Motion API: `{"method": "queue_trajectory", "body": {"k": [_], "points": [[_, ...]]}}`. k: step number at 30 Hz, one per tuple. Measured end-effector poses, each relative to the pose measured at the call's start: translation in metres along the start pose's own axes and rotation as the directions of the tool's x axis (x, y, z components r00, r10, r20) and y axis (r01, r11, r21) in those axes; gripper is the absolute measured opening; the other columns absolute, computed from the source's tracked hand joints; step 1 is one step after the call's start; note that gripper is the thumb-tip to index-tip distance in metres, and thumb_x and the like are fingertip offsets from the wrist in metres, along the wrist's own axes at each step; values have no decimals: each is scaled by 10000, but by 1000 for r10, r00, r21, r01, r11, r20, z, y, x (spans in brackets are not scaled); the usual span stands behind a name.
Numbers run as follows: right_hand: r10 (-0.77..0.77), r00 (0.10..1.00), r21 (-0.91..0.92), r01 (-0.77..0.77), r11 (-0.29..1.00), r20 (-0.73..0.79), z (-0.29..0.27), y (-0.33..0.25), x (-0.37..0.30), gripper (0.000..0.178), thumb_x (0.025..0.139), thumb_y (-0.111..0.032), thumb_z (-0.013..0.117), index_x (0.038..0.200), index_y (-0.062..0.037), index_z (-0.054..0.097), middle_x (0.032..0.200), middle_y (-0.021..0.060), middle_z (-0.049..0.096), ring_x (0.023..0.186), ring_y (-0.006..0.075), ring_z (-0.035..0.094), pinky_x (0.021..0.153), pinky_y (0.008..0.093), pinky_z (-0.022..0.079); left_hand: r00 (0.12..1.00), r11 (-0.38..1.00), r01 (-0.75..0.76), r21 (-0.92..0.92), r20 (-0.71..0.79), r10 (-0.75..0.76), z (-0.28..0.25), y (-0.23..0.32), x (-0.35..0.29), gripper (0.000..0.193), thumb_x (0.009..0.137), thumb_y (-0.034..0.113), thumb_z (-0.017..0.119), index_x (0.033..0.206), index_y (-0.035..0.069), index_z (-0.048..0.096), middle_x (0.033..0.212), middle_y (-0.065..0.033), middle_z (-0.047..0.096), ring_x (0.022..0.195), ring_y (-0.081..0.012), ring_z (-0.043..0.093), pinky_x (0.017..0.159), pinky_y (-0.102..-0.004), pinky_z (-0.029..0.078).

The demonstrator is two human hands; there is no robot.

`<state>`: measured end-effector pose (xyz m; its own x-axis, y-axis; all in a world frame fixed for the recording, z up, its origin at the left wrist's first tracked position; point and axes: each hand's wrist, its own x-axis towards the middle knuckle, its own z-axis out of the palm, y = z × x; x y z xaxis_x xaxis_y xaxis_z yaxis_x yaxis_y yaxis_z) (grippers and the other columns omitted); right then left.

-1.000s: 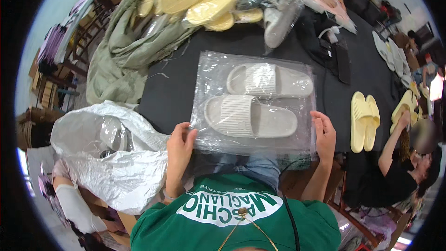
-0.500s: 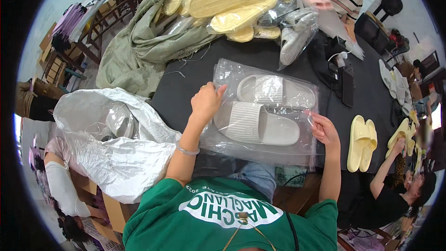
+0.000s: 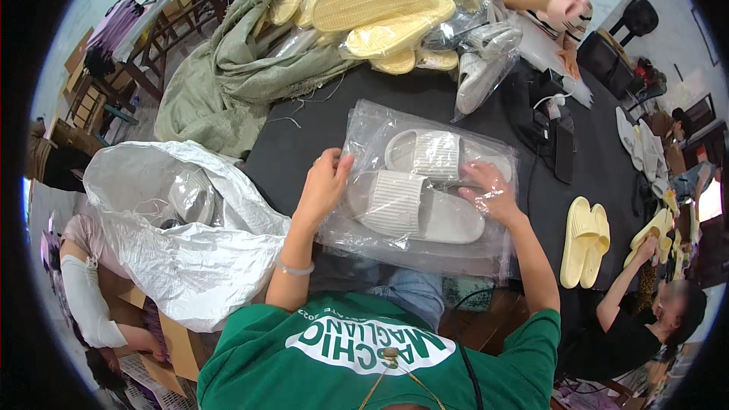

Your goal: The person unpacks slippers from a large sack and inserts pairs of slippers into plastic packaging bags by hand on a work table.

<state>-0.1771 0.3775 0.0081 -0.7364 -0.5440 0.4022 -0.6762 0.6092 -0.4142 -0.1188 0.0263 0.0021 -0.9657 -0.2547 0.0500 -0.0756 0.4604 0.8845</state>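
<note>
A pair of light grey slide slippers (image 3: 454, 216) with ribbed straps lies side by side in a clear plastic bag (image 3: 395, 254) at the table's near edge. My left hand (image 3: 326, 181) is closed on the bag's left edge, fingers bent and thumb against the film. Spread over the right part of the bag, my right hand (image 3: 490, 191) is open, its fingers on the slippers' footbeds.
A white woven sack (image 3: 201, 273) with wrapped items stands left. Bagged yellow slippers (image 3: 372, 0) and green sacking (image 3: 220, 99) fill the far side. Yellow slippers (image 3: 585, 243) lie right, past a black device (image 3: 562, 148). Co-workers sit at the right and far right.
My right hand has let go of the bag's right edge and moved left onto the slippers, fingers spreading. My left hand stays at the left edge, slightly lower. The bag has shifted a little.
</note>
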Motion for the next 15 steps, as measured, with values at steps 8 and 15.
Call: {"method": "queue_trajectory", "body": {"k": [8,15], "points": [[-5,991,173,-18,985,131,26,-8,23,192,769,-150,698,893,-26,619,1035,168,574,972,339,529,813,440,421,981,980,-181,80,-52,185,8,-15,-19,377,854,177,656,1157,-26,561,965,-133,582,826,-224,569,756,-318,479],[-81,943,140,37,989,324,31,-29,47,246,723,-234,673,769,-2,607,971,196,562,944,375,497,852,456,407,991,993,-115,22,-66,116,11,-23,-17,369,868,169,642,1180,-12,561,963,-122,586,830,-207,569,748,-310,479]]}}
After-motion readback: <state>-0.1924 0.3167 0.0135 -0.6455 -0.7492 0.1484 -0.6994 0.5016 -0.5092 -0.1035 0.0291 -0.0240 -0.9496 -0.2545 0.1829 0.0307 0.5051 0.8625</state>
